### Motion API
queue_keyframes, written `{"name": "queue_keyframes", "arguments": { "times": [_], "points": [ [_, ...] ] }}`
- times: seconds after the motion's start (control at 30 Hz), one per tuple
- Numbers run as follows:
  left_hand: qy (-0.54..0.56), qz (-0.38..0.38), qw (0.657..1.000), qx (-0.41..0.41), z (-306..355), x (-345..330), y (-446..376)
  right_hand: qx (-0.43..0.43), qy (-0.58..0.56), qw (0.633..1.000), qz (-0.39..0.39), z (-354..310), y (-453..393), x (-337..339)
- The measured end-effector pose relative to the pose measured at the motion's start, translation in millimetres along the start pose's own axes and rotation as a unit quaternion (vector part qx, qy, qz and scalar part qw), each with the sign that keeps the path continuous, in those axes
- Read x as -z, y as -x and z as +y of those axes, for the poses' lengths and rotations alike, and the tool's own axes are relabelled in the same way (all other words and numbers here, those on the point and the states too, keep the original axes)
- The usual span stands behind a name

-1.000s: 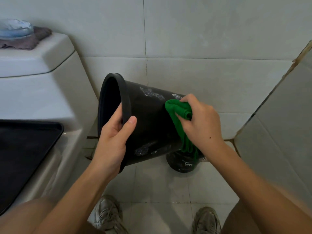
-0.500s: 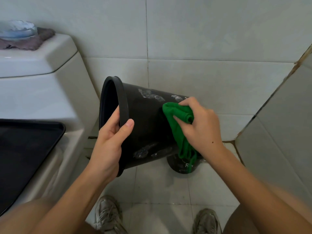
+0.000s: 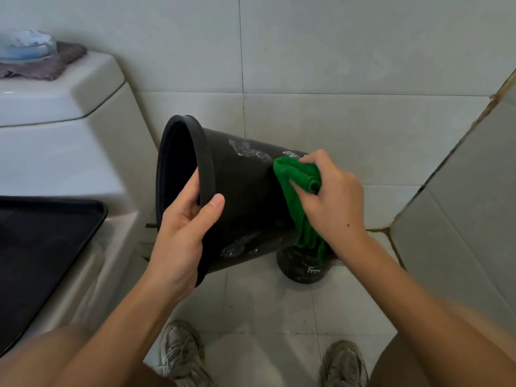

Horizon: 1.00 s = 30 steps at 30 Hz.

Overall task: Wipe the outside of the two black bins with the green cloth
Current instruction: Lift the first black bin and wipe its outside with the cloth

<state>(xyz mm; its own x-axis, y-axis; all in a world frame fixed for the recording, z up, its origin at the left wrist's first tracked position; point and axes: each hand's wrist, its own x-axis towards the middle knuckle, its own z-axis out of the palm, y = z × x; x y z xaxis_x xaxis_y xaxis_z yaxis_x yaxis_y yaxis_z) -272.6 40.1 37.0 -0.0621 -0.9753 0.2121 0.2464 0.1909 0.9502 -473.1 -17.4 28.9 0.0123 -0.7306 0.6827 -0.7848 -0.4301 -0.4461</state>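
Pretty sure I'm in a home bathroom: white toilet cistern [image 3: 55,107] on my left, tiled wall [image 3: 335,51] right behind it, tiled floor [image 3: 265,303] below.

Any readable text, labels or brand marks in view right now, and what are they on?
No legible text anywhere.
Held black bin: whitish patches on its wall, nothing readable as words.
Second black bin on the floor: a small white mark, too small to read.
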Motion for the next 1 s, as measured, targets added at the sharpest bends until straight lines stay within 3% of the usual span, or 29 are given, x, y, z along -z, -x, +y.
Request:
{"name": "queue_keyframes", "arguments": {
  "times": [0.23, 0.4, 0.6, 0.7, 0.9, 1.0],
  "points": [
    [0.009, 0.019, 1.000, -0.001, -1, 0, -3, 0.088, -0.065, 0.994, -0.023, -28, 18, -2],
    [-0.013, 0.013, 1.000, -0.011, 3, 1, 0, -0.032, -0.062, 0.998, -0.007, -8, 2, -1],
    [0.005, 0.018, 1.000, -0.012, 3, 1, -1, 0.063, -0.063, 0.995, -0.040, -24, 17, 4],
    [0.008, 0.027, 1.000, -0.008, 5, 3, -1, -0.037, -0.146, 0.987, -0.057, -15, 8, 17],
    [0.011, 0.031, 0.999, -0.022, 19, 10, -3, -0.171, -0.182, 0.968, 0.000, 12, -6, 39],
    [0.019, 0.028, 0.999, -0.040, 27, 13, -3, -0.246, -0.257, 0.934, -0.021, 22, -13, 48]
  ]
}}
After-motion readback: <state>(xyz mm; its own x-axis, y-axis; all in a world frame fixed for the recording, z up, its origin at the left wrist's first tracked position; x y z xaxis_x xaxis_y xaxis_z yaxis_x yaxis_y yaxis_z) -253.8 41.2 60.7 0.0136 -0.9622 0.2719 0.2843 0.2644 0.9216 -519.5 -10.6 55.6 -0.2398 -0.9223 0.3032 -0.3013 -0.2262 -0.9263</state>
